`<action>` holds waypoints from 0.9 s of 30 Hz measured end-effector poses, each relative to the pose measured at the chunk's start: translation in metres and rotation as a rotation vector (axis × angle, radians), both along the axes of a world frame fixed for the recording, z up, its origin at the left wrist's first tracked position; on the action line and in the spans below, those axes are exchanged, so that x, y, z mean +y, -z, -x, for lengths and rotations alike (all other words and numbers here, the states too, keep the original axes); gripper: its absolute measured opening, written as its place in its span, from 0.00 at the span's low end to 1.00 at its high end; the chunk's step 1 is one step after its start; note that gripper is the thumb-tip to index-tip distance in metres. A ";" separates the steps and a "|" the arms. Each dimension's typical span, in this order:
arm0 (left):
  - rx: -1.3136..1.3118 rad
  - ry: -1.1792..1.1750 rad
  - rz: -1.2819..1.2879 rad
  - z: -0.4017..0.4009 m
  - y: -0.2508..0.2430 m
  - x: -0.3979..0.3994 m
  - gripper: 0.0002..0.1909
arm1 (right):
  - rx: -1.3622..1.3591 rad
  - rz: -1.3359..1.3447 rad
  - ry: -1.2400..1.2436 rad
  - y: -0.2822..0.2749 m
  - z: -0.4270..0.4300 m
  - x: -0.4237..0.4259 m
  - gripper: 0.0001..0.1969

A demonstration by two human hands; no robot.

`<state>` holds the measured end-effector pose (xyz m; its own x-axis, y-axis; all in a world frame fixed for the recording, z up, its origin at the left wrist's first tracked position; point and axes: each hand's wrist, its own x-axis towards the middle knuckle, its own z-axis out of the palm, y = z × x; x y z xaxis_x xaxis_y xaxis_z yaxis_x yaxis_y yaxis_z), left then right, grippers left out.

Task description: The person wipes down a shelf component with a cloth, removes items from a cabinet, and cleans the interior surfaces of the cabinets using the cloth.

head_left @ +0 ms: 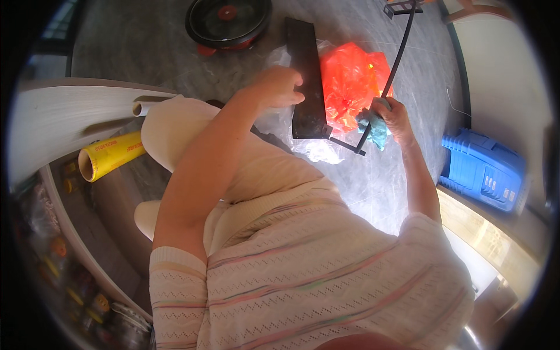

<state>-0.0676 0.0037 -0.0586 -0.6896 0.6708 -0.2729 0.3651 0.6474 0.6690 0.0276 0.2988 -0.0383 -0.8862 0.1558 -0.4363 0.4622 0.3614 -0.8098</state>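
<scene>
A black frame with a thin metal bar (400, 50) and a flat black panel (306, 74) stands before me. My right hand (393, 114) is closed around the bar near its lower end, with a teal cloth (375, 127) bunched between hand and metal. My left hand (280, 86) is at the left edge of the panel, its thumb and forefinger curled over the dark face. Whether it grips the edge or only touches it is not plain; the other fingers are hidden. A short lower bar (345, 145) links the panel's corner to the long bar.
Beyond the panel, a knotted red plastic bag (348, 87) lies on the grey floor (420, 109). A round black pan (227, 19) with red parts sits farther off. Blue stacked plastic baskets (485, 170) stand at right. A yellow film roll (111, 155) leans beside an open drawer (96, 258) at left.
</scene>
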 end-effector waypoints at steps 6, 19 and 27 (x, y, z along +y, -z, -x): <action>0.014 0.001 0.076 0.001 -0.004 -0.001 0.19 | -0.043 -0.095 -0.009 0.041 -0.008 0.022 0.13; -0.072 -0.018 0.178 0.004 -0.016 -0.003 0.21 | -0.099 -0.338 -0.310 0.133 0.021 -0.008 0.20; -0.064 -0.021 0.177 0.006 -0.013 -0.008 0.21 | -0.128 -0.219 -0.353 0.142 0.033 -0.029 0.18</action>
<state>-0.0737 -0.0040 -0.0459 -0.6807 0.5940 -0.4287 0.3107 0.7640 0.5654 -0.0051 0.2694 -0.1805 -0.8427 -0.0459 -0.5364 0.3710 0.6725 -0.6404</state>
